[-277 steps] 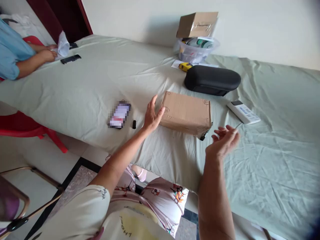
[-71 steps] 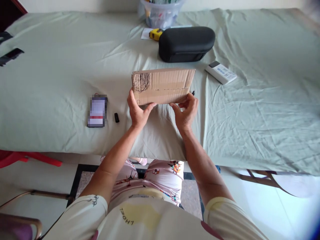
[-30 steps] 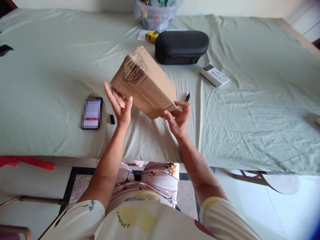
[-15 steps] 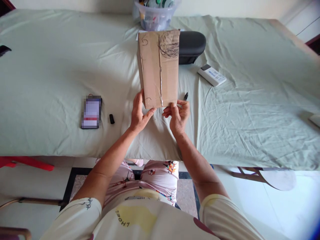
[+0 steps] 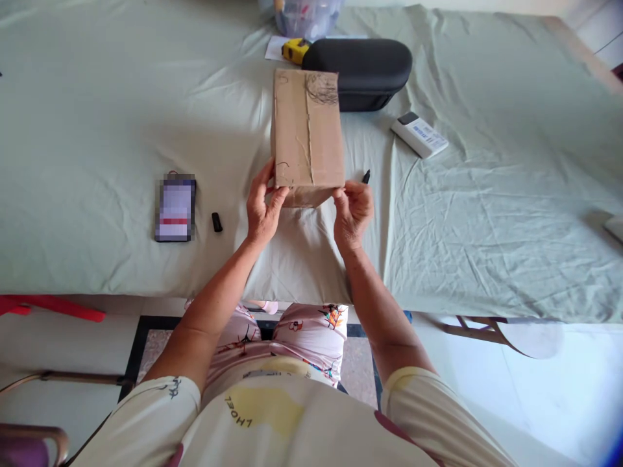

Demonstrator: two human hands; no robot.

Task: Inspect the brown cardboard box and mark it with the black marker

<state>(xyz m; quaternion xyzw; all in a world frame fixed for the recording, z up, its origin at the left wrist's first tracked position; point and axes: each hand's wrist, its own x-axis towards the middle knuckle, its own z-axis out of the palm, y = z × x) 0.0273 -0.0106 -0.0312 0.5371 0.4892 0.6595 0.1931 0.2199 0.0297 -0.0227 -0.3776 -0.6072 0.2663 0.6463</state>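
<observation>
Head view, looking forward and down: 2 bare hands above a pale green bed sheet (image 5: pixel 121 143), gripping a brown cardboard box (image 5: pixel 307 130) between them, the box's long side pointing far and its near end tipped slightly up. Left hand (image 5: pixel 263 209) at the near left corner, fingers (image 5: pixel 271 189) closed against the box's side. Right hand (image 5: pixel 353 211) at the near right corner, fingers (image 5: pixel 339 189) closed on the near edge. Contact between the box and the sheet impossible to tell. On the box's upper face, a dark pen scribble (image 5: pixel 322 89) close to the far end, plus a lengthwise seam. Just right of the right hand, a black marker (image 5: pixel 366 176) on the sheet. Left of the left hand, a black pen cap (image 5: pixel 217 222), then a phone (image 5: pixel 175 207) with a pixelated screen. Just beyond the box, a black zip case (image 5: pixel 357 74), with a yellow tape measure (image 5: pixel 295 50) on a white paper sheet (image 5: pixel 277 48) at its left end. At the far edge, a clear plastic tub (image 5: pixel 304 18). Farther right, a white remote (image 5: pixel 418 134) with a barcode label.
</observation>
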